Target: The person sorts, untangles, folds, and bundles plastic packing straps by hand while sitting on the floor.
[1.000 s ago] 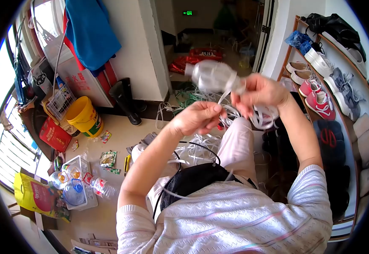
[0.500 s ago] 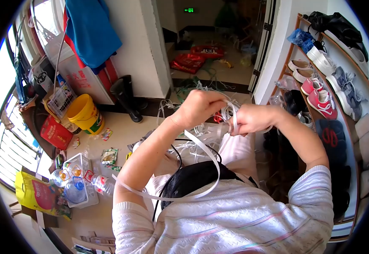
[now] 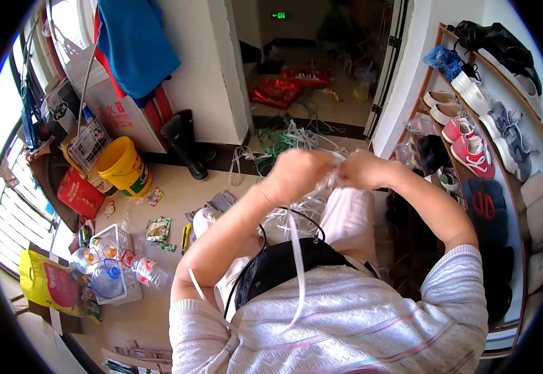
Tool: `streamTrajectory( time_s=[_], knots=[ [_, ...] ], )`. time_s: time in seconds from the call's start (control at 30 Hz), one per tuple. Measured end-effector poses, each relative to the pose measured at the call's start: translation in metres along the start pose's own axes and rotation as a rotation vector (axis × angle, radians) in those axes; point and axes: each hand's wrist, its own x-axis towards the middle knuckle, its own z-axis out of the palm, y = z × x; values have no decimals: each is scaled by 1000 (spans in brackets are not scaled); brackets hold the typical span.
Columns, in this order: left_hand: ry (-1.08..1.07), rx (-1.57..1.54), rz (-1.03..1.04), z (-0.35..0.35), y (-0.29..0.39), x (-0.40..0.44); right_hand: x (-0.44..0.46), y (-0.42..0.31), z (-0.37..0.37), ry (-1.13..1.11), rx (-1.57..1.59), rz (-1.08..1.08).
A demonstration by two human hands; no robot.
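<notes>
My left hand [image 3: 298,174] is closed, its fingers curled around a white plastic strap [image 3: 299,268]. A loose end of the strap hangs from it in a loop down over the striped top. Close beside it, my right hand [image 3: 366,169] is also closed on white strap, and the two hands nearly meet above my lap. Motion blurs the fingers, and the spot where the strap passes between them is hard to make out. Below, a tangle of white straps [image 3: 302,221] lies between my legs. A black pouch [image 3: 277,268] sits at my waist.
Green and white straps [image 3: 277,148] heap at the doorway. On the left are a yellow bucket [image 3: 122,165], black boots [image 3: 184,146], a white basket [image 3: 128,283] with plastic bottles, and a yellow cutter [image 3: 186,237]. A shoe rack [image 3: 430,81] stands on the right.
My hands have drawn closer together, the right one turning and moving slightly down. The strap's wide loop has dropped and narrowed, its bend now lower on my top.
</notes>
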Motion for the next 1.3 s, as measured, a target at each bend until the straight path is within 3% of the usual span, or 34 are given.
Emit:
streamTrajectory(
  time_s=[0.07, 0.1, 0.17, 0.23, 0.27, 0.3, 0.37, 0.4, 0.47, 0.5, 0.57, 0.6, 0.7, 0.77, 0.83, 0.87, 0.9, 0.97, 1.03, 1.1, 1.17, 1.27, 1.3],
  knots=[
    [38, -169, -112, -11, -20, 0, -12, -21, -26, -163, 334, -99],
    [77, -267, -143, -15, -25, -1, -17, -25, -36, -59, 571, -125],
    [-55, -402, -293, -14, -16, -3, -22, -26, -49, 161, 1040, -169],
    [-130, -613, -363, 2, 6, -3, -9, -14, -60, 354, 1044, -118],
    [-192, -652, -370, 9, 8, -1, 2, -1, -54, 408, 983, -29],
    [-237, -597, -363, 10, 14, 3, 8, 6, -50, 451, 724, 87],
    [-191, -366, -164, 23, 5, 1, 16, 15, -47, 521, 199, 302],
    [-117, -205, -113, 25, 2, 1, 16, 12, -40, 564, -16, 276],
    [20, 113, -13, 23, 1, -1, 18, 18, -14, 356, -128, 137],
    [-42, 169, -21, 12, 1, 1, 15, 14, -6, 236, -131, 62],
    [64, 88, 12, 4, -5, 0, 10, -9, -11, -6, -10, 124],
    [65, 0, 88, 0, -10, -1, 6, -9, -11, 42, 114, -9],
    [-98, -834, -370, 6, -26, -12, -7, -13, -25, -110, 705, -84],
    [-138, -1271, -518, 4, -30, -15, -12, -20, -38, -30, 1009, -128],
    [-79, -1272, -367, 17, -27, -20, -14, -24, -51, 176, 1195, -198],
    [-72, -1287, -456, 22, -21, -19, -10, -22, -53, 295, 1161, -167],
    [-42, -1225, -457, 23, -14, -17, -1, -17, -53, 357, 1157, -122],
    [35, -1080, -550, 30, -11, -9, 20, -3, -41, 522, 650, 93],
    [31, -443, -469, 29, -12, -5, 31, -14, -27, 567, 111, 240],
    [-195, 36, -299, 26, -15, -11, 34, -20, -19, 340, -41, 238],
    [-335, 226, -314, 18, 0, -13, 40, -19, -3, 72, -146, 180],
    [-359, 238, -143, 4, 2, -13, 36, -30, 18, -45, 27, 82],
    [-320, 79, -115, -2, -1, -13, 36, -25, 24, -88, 136, 49]
  ],
)
